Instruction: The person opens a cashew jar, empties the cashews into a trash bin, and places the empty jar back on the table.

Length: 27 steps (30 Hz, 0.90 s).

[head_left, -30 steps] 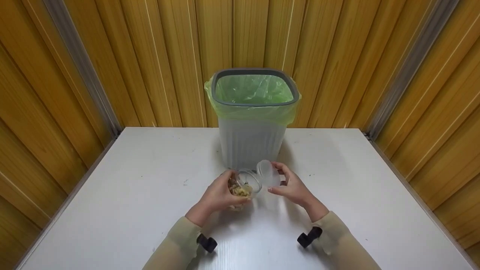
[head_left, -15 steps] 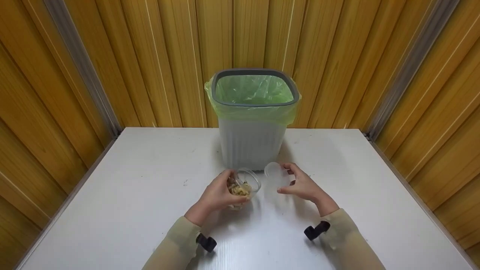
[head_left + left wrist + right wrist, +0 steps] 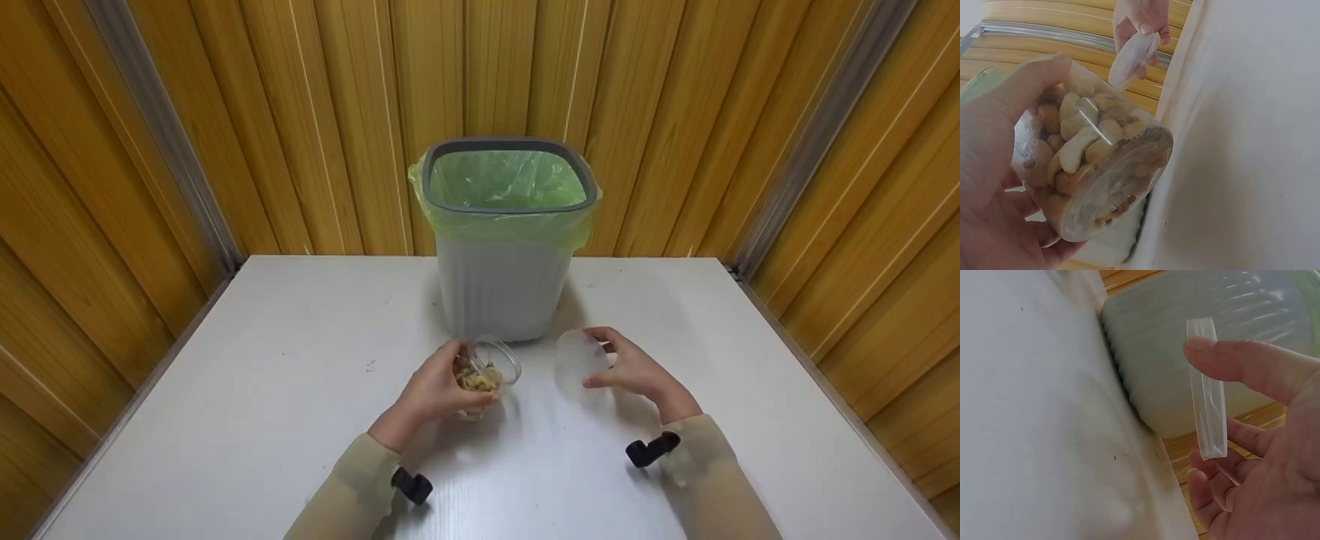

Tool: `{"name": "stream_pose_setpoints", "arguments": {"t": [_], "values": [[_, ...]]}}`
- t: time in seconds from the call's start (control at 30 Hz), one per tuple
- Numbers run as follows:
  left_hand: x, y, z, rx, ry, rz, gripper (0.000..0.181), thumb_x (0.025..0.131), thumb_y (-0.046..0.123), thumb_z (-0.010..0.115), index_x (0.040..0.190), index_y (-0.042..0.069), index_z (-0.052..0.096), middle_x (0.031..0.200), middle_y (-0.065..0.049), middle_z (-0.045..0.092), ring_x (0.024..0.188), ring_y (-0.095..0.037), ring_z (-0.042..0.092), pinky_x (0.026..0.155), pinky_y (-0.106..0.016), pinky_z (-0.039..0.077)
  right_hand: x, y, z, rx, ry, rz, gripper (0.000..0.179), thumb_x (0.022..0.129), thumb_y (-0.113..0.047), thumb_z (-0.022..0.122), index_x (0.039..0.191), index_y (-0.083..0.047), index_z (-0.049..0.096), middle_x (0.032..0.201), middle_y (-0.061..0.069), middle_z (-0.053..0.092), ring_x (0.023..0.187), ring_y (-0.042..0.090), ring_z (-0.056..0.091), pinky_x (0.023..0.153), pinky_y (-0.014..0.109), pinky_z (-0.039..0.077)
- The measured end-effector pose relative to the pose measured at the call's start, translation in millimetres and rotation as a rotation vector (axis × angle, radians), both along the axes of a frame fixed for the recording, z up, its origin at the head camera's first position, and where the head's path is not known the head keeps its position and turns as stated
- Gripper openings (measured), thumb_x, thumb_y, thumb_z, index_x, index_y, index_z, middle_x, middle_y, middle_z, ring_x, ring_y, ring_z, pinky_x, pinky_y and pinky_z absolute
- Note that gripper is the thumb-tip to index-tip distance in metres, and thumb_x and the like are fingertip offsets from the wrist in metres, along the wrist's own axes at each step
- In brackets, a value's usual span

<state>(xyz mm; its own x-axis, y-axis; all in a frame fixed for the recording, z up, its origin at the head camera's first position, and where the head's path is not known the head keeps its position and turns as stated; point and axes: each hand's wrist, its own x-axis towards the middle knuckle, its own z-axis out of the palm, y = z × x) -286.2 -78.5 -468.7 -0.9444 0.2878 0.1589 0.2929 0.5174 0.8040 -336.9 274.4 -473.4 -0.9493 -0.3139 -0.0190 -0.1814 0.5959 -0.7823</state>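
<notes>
The left hand (image 3: 437,384) is curled round the jar (image 3: 1100,163) of nuts (image 3: 480,379) in front of the bin (image 3: 501,285) — and the right hand (image 3: 634,369), pinching the lid (image 3: 577,360), has moved farther toward the bin's right, leaving the nuts uncovered.

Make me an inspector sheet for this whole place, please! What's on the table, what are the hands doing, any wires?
Surface: white table, few small dark specks.
Job's things: clear jar of nuts, open; translucent lid, off the jar.
Clutter: nothing seen besides the specks.
Left hand: holds the jar.
Right hand: holds the lid by its edge.
Cables: nothing seen.
Surroundings: bin with green liner stands on the table; wood-look walls around.
</notes>
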Motion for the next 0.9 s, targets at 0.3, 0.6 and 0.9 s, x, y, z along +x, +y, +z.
{"name": "stream_pose_setpoints", "arguments": {"t": [0.3, 0.6, 0.9], "values": [[0.5, -0.3, -0.7, 0.007, -0.008, 0.007, 0.081, 0.071, 0.036, 0.094, 0.135, 0.007, 0.053, 0.124, -0.009, 0.063, 0.112, -0.025, 0.061, 0.101, -0.047, 0.05, -4.8, 10.0, -10.4, 0.087, -0.055, -0.046, 0.092, 0.074, -0.019, 0.091, 0.151, -0.006, 0.042, 0.154, 0.02, 0.045, 0.137, 0.042, 0.043, 0.109, 0.055, 0.041], [0.9, 0.3, -0.2, -0.011, -0.01, 0.014, 0.081, 0.072, 0.036, 0.094, 0.136, 0.009, 0.052, 0.126, -0.01, 0.063, 0.113, -0.025, 0.061, 0.101, -0.048, 0.051, -2.2, 11.9, -14.6, 0.124, -0.085, -0.049, 0.092, 0.074, -0.016, 0.091, 0.15, -0.003, 0.041, 0.157, 0.023, 0.041, 0.146, 0.047, 0.038, 0.119, 0.06, 0.032], [1.3, 1.2, 1.0, -0.022, -0.031, 0.02, 0.082, 0.073, 0.036, 0.094, 0.138, 0.01, 0.052, 0.129, -0.011, 0.063, 0.115, -0.026, 0.061, 0.103, -0.05, 0.05, -2.2, 11.4, -17.3, 0.145, -0.071, -0.045, 0.093, 0.073, -0.018, 0.092, 0.15, -0.003, 0.043, 0.156, 0.023, 0.042, 0.147, 0.044, 0.039, 0.121, 0.059, 0.031]]}}
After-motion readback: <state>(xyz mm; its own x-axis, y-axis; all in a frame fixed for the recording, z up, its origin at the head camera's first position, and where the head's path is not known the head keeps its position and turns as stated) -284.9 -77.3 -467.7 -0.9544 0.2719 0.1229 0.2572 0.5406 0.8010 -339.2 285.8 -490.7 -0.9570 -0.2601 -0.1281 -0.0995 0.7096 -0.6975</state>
